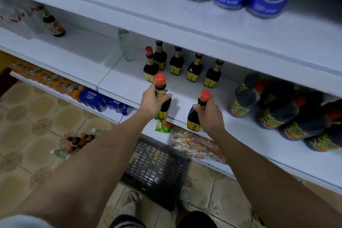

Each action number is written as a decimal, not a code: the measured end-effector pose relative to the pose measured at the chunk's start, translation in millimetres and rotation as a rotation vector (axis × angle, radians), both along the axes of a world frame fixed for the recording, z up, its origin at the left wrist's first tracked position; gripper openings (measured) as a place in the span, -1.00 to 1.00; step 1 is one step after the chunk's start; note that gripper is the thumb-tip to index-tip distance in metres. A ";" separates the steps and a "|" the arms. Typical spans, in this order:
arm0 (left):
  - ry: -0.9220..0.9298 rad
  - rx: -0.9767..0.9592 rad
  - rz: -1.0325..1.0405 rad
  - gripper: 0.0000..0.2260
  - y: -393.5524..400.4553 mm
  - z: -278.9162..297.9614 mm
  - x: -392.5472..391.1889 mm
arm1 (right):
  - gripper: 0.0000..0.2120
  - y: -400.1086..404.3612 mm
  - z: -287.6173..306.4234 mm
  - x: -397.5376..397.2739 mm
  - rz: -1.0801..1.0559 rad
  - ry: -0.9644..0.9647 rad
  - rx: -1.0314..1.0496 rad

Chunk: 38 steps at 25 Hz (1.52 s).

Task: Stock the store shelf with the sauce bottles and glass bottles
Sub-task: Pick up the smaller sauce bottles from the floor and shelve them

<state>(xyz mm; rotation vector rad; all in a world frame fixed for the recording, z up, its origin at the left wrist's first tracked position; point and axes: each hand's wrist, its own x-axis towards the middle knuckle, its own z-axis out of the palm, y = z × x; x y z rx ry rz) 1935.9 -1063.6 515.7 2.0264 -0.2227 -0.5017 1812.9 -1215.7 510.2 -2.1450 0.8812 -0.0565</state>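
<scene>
**Two sauce bottles at the shelf edge**

Fingers (pixel 167 96) of the left hand (pixel 150 101) curl round a red-capped sauce bottle (pixel 162 94); the right hand (pixel 210 114) grips a second sauce bottle (pixel 196 114) by its neck. Both stand upright at the front of the middle shelf (pixel 125 83), before a row of five small dark bottles (pixel 176 63). A clear glass bottle (pixel 126 46) stands further left.

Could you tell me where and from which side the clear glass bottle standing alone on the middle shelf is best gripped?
Grip the clear glass bottle around its body, coming from the front: it stands upright with open shelf before it, and the upper shelf's edge hides its top.
</scene>
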 end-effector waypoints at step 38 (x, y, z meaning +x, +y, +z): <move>-0.318 0.003 -0.105 -0.28 -72.5 -191.2 133.8 | -0.39 -16.2 -169.5 113.2 -0.195 -0.239 -0.046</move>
